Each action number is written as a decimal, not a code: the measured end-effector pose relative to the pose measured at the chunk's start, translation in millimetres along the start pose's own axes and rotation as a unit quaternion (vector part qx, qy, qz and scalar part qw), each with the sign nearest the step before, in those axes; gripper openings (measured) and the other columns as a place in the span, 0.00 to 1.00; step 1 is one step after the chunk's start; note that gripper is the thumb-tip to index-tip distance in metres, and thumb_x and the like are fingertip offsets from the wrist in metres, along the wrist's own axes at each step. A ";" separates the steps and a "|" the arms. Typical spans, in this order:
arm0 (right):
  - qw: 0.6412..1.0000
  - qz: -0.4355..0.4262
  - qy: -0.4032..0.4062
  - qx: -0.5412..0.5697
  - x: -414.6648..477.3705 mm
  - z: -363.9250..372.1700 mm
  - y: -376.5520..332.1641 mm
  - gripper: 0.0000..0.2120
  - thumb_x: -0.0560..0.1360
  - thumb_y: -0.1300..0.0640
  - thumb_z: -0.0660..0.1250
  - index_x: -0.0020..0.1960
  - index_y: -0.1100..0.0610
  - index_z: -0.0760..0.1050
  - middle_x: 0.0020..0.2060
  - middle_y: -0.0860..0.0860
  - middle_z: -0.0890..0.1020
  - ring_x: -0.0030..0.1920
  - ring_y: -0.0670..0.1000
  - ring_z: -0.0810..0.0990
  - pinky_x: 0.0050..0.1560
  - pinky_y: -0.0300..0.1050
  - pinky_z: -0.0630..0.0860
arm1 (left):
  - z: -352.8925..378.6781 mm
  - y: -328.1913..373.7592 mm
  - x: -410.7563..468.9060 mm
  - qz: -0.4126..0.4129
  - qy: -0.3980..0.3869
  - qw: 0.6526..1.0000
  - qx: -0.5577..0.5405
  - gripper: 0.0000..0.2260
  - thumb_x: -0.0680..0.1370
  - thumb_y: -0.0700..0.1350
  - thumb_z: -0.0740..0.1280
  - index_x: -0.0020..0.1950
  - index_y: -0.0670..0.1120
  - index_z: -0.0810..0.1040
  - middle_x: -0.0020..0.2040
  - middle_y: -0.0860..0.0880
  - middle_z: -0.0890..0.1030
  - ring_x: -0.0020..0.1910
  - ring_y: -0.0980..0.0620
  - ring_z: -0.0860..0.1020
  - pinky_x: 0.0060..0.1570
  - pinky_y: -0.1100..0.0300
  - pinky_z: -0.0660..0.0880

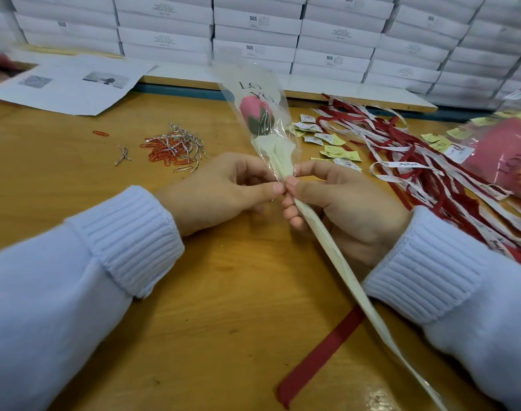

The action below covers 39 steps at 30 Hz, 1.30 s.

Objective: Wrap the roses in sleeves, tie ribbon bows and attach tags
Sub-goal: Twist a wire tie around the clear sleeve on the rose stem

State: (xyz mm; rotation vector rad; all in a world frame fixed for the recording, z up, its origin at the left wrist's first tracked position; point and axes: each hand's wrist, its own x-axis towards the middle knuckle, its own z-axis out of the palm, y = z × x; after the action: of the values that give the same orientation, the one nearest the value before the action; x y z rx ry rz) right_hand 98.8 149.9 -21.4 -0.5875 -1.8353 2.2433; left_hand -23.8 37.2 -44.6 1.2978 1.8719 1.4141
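The left hand and right hand pinch a sleeved rose above the table, paper clips well left, ribbons crowding right.

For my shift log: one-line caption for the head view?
The left hand and right hand pinch the clear sleeve below the pink rose; ribbons and tags lie nearby on the table.

"SGS" on white boxes; "LO… YO…" partly readable on clear sleeve.

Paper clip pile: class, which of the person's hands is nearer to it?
Left. The left hand is just right of the paper clip pile; the right hand is farther right, past the sleeved rose.
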 end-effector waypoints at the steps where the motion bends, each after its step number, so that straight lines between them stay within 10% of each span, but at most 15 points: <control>1: 1.000 -0.003 0.000 -0.001 -0.1 -0.2 0.0 0.06 0.76 0.66 0.65 0.52 0.61 0.73 0.27 0.54 0.78 0.26 0.48 0.77 0.25 0.37 0.75 | 0.2 0.1 0.4 0.010 0.005 1.000 0.021 0.05 0.74 0.43 0.68 0.46 0.43 0.82 0.45 0.42 0.83 0.48 0.44 0.81 0.56 0.47 0.76; 39: 0.999 -0.010 0.037 -0.037 2.4 -2.1 1.5 0.03 0.78 0.65 0.62 0.50 0.65 0.72 0.29 0.54 0.82 0.30 0.48 0.83 0.28 0.38 0.78 | 4.5 4.2 -2.1 0.178 0.085 0.951 0.239 0.04 0.74 0.40 0.69 0.47 0.46 0.83 0.42 0.56 0.82 0.44 0.60 0.78 0.47 0.61 0.76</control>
State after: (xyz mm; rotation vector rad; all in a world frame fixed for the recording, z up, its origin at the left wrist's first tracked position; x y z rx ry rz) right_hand 97.7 152.3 -23.6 -0.6514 -1.8863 2.1198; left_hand -17.6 37.7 -42.7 1.8748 2.2778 1.3141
